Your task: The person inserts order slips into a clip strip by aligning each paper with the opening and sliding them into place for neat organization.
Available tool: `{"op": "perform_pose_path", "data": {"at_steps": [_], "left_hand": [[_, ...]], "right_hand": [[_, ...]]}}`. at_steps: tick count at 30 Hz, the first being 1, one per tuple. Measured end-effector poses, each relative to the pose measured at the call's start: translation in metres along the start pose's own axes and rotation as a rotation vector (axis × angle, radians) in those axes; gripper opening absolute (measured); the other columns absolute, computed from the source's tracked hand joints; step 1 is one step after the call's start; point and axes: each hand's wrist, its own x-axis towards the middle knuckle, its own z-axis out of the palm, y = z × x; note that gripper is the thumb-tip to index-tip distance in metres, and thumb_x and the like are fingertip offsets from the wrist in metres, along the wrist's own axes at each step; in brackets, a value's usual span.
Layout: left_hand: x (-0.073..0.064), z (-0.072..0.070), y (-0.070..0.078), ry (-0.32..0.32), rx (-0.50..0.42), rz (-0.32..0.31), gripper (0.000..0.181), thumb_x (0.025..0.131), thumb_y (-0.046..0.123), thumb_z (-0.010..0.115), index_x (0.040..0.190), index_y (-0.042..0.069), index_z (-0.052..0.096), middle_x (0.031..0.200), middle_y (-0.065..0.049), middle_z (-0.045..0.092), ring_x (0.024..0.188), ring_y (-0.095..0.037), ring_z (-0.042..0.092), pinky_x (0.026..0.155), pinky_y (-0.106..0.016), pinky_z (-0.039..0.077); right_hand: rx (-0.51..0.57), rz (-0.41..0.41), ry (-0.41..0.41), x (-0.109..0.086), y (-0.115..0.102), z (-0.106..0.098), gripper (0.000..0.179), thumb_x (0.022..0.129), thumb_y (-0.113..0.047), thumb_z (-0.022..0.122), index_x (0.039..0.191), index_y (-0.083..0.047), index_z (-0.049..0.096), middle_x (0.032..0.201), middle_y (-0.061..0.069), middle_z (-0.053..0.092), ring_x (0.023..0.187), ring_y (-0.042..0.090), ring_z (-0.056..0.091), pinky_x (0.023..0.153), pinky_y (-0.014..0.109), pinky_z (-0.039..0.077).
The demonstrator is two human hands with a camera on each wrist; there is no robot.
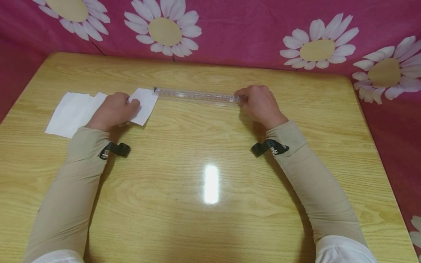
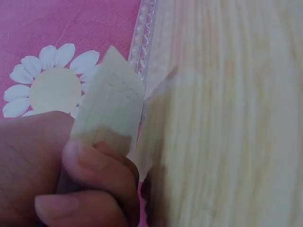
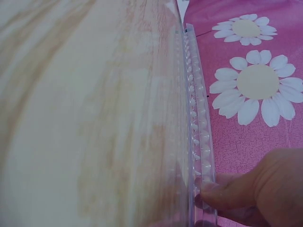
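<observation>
At the wooden table (image 1: 184, 146), white paper (image 1: 145, 106) is being pinched in the left hand (image 1: 113, 111) while a clear strip (image 1: 197, 95), extending leftward from the right hand (image 1: 262, 105), is being gripped there, ideally without bending.

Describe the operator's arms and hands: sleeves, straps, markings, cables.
The left hand and right hand are ungloved. Wrinkled tan sleeves cover both forearms to the wrists, with white fabric showing above. Each wrist has a black strap with a curled end and small shiny part. No cables or printed markings visible.
</observation>
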Motion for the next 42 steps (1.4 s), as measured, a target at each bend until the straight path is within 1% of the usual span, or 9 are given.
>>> {"op": "perform_pose_path", "data": {"at_steps": [3,10,18,24,27,31,37,42], "left_hand": [[-0.0004,0.0003,0.0001,-0.013,-0.013,-0.006,0.045,0.102,0.040,0.034,0.092,0.002,0.055,0.067,-0.006,0.058,0.064,-0.023,0.054,0.064,-0.035,0.044],[0.0013,0.0024,0.0007,-0.001,-0.012,0.002,0.045,0.103,0.039,0.034,0.089,0.003,0.056,0.063,-0.004,0.057,0.059,-0.021,0.054,0.063,-0.035,0.043],[-0.0002,0.0020,0.0019,0.011,-0.005,0.019,0.044,0.102,0.035,0.034,0.085,0.002,0.058,0.063,-0.006,0.060,0.060,-0.022,0.054,0.063,-0.035,0.043],[-0.0005,0.0018,0.0028,0.003,-0.017,0.012,0.047,0.103,0.037,0.033,0.085,0.001,0.059,0.062,-0.006,0.060,0.062,-0.023,0.053,0.062,-0.035,0.042],[-0.0002,0.0021,0.0033,0.013,-0.003,0.015,0.050,0.104,0.040,0.033,0.089,0.001,0.059,0.069,-0.008,0.058,0.067,-0.026,0.053,0.063,-0.036,0.042],[-0.0003,0.0021,0.0046,0.016,0.006,0.011,0.052,0.105,0.043,0.032,0.098,-0.002,0.058,0.080,-0.013,0.054,0.077,-0.030,0.053,0.067,-0.037,0.042],[0.0013,0.0030,0.0038,0.011,0.012,-0.002,0.056,0.105,0.045,0.030,0.104,-0.004,0.058,0.088,-0.018,0.053,0.085,-0.033,0.053,0.073,-0.040,0.042],[0.0013,0.0045,0.0020,0.016,0.010,-0.010,0.060,0.106,0.047,0.031,0.109,-0.007,0.058,0.095,-0.021,0.053,0.089,-0.036,0.052,0.079,-0.045,0.044]], "right_hand": [[-0.002,0.002,-0.002,0.0000,0.0005,-0.0001,0.030,0.096,-0.006,0.065,0.124,-0.008,0.075,0.126,0.017,0.074,0.113,0.037,0.071,0.098,0.051,0.055],[0.008,0.002,0.005,0.0002,0.0010,0.0002,0.029,0.095,-0.006,0.066,0.123,-0.008,0.076,0.125,0.017,0.074,0.114,0.037,0.071,0.098,0.051,0.055],[0.019,0.020,-0.015,0.0012,0.0007,0.0005,0.029,0.097,-0.008,0.066,0.124,-0.008,0.075,0.128,0.017,0.073,0.117,0.037,0.070,0.101,0.051,0.054],[0.016,0.019,-0.016,0.0007,0.0007,-0.0001,0.029,0.097,-0.008,0.066,0.124,-0.007,0.075,0.128,0.016,0.073,0.116,0.037,0.070,0.100,0.051,0.054],[0.016,0.020,-0.016,0.0002,0.0010,-0.0007,0.029,0.097,-0.008,0.066,0.124,-0.008,0.075,0.129,0.016,0.073,0.117,0.037,0.070,0.100,0.052,0.054],[0.013,0.021,-0.016,0.0002,0.0016,-0.0013,0.030,0.096,-0.009,0.066,0.125,-0.008,0.075,0.129,0.016,0.073,0.117,0.037,0.070,0.100,0.052,0.054],[0.015,0.021,-0.020,0.0000,0.0019,-0.0009,0.029,0.097,-0.010,0.067,0.125,-0.008,0.075,0.128,0.017,0.073,0.113,0.036,0.070,0.098,0.051,0.054],[0.024,0.022,-0.021,0.0006,0.0009,-0.0008,0.029,0.098,-0.010,0.066,0.125,-0.008,0.075,0.128,0.017,0.073,0.113,0.036,0.071,0.098,0.051,0.054]]}}
